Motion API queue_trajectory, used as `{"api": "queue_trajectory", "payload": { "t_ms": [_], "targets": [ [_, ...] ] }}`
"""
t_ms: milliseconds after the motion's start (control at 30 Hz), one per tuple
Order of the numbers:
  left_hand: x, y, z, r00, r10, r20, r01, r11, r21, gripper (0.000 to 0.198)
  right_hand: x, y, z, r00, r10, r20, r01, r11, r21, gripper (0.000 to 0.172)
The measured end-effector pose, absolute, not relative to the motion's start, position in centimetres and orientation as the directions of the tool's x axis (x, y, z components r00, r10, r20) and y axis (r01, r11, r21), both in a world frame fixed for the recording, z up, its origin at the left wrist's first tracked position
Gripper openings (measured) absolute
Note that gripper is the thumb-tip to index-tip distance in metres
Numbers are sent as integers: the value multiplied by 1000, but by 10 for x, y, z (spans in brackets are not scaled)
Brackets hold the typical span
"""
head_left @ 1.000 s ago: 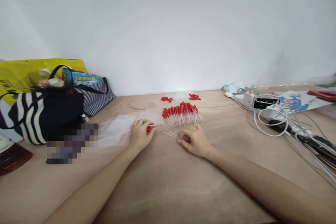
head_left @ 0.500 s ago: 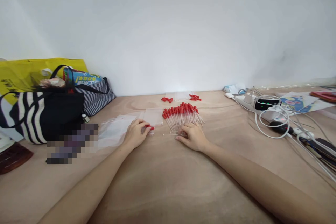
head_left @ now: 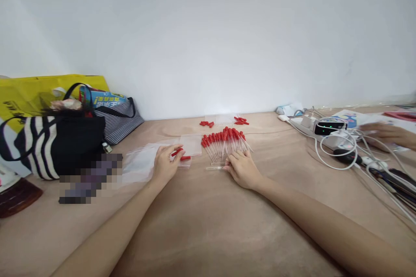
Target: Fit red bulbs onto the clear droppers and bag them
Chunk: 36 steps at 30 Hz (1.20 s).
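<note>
My left hand (head_left: 166, 162) pinches a red rubber dropper bulb (head_left: 177, 152) between thumb and fingers. A second red bulb (head_left: 185, 158) lies just beside the fingertips, over a clear plastic bag (head_left: 184, 165). My right hand (head_left: 242, 168) is closed, with its fingertips on a thin glass tube (head_left: 214, 168) that points left. Another glass tube (head_left: 217, 164) lies parallel behind it. Directly beyond my right hand spreads a row of glass droppers (head_left: 224, 140) with red bulbs, their tips toward me; the hand hides some tips.
Clear bags (head_left: 139, 162) lie left of my left hand. Farther back are loose red bulbs (head_left: 206, 124) and more glass tubes (head_left: 224, 119). A black bag (head_left: 74, 143) stands left; a power strip (head_left: 300, 125) with cables lies right. Another person's hand (head_left: 386, 134) reaches in at the right edge.
My left hand has raised one red bulb off the bag. My right fingers have closed in on the glass tube. Another person's hand has appeared at the right.
</note>
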State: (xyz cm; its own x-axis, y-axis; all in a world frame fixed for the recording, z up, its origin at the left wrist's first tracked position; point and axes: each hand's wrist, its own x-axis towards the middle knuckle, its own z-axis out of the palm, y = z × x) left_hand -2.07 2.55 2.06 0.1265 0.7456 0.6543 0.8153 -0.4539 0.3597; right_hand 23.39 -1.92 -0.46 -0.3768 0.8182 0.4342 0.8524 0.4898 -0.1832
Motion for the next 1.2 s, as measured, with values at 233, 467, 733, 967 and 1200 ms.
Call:
{"api": "queue_trajectory", "payload": {
  "t_ms": [233,467,733,967,1200],
  "targets": [
    [12,-2,12,388,752,533,498,-658,565,16,251,-29,-8,-404,792,458,790,554,-261,11],
    [20,-12,7,531,784,322,362,-554,750,8,254,-31,-7,-503,734,457,744,636,-203,15],
    [10,-12,16,672,653,351,492,-747,447,21,254,-30,-7,-485,763,428,746,616,-252,15],
    [16,-10,9,641,651,406,500,-756,422,15,244,-26,-10,-429,796,428,731,584,-353,9],
    [20,-9,5,569,683,457,569,-729,381,14,236,-25,-10,-372,847,378,833,485,-266,7]
  ]
}}
